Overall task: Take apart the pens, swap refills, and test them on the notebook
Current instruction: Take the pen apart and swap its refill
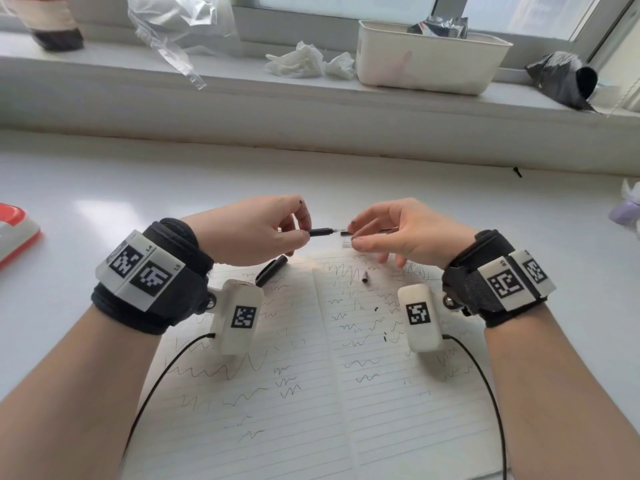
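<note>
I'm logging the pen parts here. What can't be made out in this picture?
Head view only:
- Black pen piece: its rear end is hidden inside the left hand.
- Clear piece: mostly covered by the right hand.
- Small dark part on the notebook: too small to identify.

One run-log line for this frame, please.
left hand: holds black pen section | right hand: holds clear pen barrel | open lined notebook: scribbled, small dark pen tip lying on it
</note>
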